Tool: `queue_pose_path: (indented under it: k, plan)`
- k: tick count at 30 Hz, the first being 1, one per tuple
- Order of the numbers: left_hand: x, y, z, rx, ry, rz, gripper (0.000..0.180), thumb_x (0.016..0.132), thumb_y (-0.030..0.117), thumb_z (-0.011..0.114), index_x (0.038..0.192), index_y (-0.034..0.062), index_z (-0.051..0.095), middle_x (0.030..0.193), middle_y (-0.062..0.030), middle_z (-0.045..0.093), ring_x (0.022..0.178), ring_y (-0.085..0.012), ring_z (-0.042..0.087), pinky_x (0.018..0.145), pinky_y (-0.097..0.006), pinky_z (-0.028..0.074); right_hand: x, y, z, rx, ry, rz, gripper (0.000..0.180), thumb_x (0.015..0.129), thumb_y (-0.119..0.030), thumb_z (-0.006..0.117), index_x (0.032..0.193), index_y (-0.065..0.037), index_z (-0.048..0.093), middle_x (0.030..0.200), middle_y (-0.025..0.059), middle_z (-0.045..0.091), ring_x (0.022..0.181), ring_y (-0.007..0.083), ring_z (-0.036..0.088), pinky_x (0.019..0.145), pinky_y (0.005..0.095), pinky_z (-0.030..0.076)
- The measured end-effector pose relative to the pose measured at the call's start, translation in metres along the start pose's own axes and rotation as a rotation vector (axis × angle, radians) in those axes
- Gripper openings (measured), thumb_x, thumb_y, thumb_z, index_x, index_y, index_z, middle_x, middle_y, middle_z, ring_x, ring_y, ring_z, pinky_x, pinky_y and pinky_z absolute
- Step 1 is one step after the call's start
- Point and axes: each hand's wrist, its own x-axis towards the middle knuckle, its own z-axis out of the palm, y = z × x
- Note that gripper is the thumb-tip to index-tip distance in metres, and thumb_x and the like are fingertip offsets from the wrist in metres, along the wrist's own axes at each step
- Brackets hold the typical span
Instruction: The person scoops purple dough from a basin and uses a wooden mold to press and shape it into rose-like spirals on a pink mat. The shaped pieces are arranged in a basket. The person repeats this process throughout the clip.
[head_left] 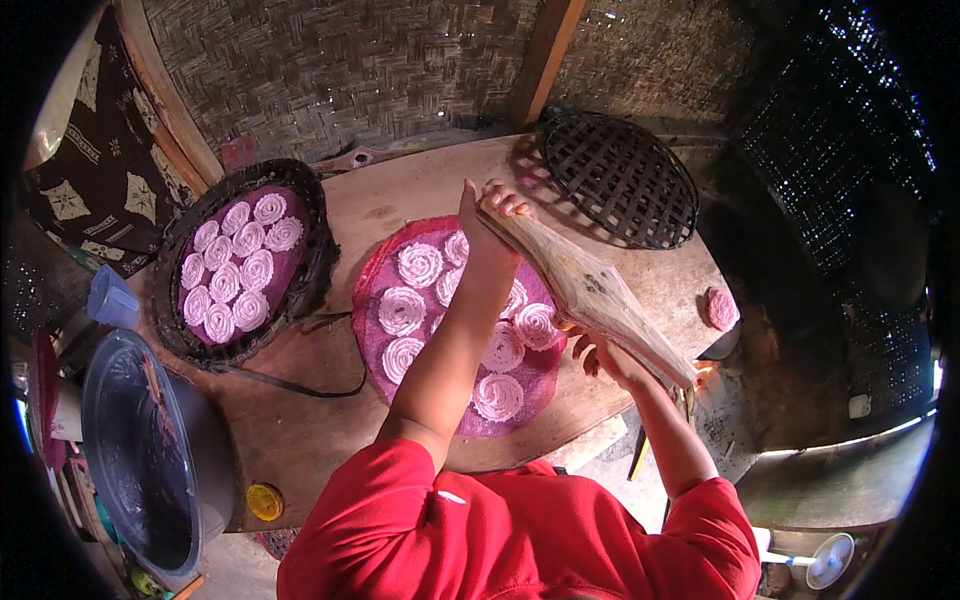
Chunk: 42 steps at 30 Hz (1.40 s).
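A long, pale piece of split firewood (590, 285) slants in the air from the middle of the table down toward the right. At its upper end, the fingers of my left hand (490, 215) are wrapped round it. My right hand (612, 362) grips it from beneath near the lower end; the wood partly hides those fingers. Beneath my left forearm is a round tray lined with purple mesh (440, 420), carrying several pink noodle-like coils (403, 311). My arm covers some of the coils.
At left, a dark woven basket (318, 245) holds more coils, beside a large grey tub (205, 440) and a blue plastic cup (112, 298). A black lattice rack (620, 180) lies on the wooden table's far right. A pink lump (720, 309) sits near the right edge; flames (706, 374) glow below.
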Motion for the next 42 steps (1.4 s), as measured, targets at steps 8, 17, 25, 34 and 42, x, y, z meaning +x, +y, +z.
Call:
queue_pose_path:
  k: [8,17,25,34,42]
  plan:
    - [-0.001,0.016,0.025,0.04,-0.073,-0.053,0.037,0.1,0.042,0.045,0.074,0.0178,0.054,0.064,0.0084,0.058,0.057,-0.009,0.058,0.068,-0.029,0.048,0.017,0.042,0.014,-0.517,0.123,-0.299,0.042,0.105,-0.036,0.036,0.125,-0.005,0.056,0.088,0.0101,0.062,0.054,0.013,0.056,0.05,0.0279,0.048]
    - [-0.005,0.034,0.128,0.381,0.054,0.018,0.062,0.097,0.065,0.028,0.078,0.0123,0.056,0.069,-0.0051,0.059,0.066,-0.0223,0.059,0.069,-0.039,0.048,-0.062,-0.062,-0.03,0.393,-0.325,-0.304,0.069,0.092,-0.06,0.053,0.117,0.004,0.057,0.091,0.0098,0.065,0.066,0.0154,0.06,0.058,0.0259,0.045]
    - [-0.175,-0.008,0.194,1.611,0.017,-0.334,0.057,0.096,0.053,0.038,0.129,0.0078,0.046,0.076,-0.0049,0.056,0.07,-0.0183,0.056,0.07,-0.039,0.047,-0.121,-0.084,-0.007,-0.017,-0.429,-0.431,0.073,0.086,-0.057,0.066,0.119,0.008,0.06,0.085,0.0065,0.065,0.068,0.0122,0.058,0.058,0.0268,0.047]
    - [-0.303,0.011,0.181,0.955,0.372,-0.84,0.024,0.09,0.008,0.062,0.111,0.0088,0.049,0.051,0.0037,0.041,0.039,-0.0072,0.039,0.04,-0.025,0.035,-0.011,-0.088,0.127,0.016,-0.477,-0.33,0.066,0.103,-0.054,0.031,0.12,0.001,0.063,0.095,0.0083,0.065,0.088,0.0179,0.058,0.081,0.0326,0.047]
    - [-0.287,0.089,0.298,1.157,0.638,-1.075,0.011,0.091,0.014,0.062,0.093,0.0045,0.058,0.056,0.0011,0.043,0.047,-0.0075,0.045,0.045,-0.022,0.037,-0.141,-0.268,0.197,-0.636,-0.903,-1.641,0.061,0.092,-0.018,0.064,0.145,-0.006,0.035,0.118,0.0171,0.058,0.096,0.0357,0.062,0.082,0.0429,0.053]
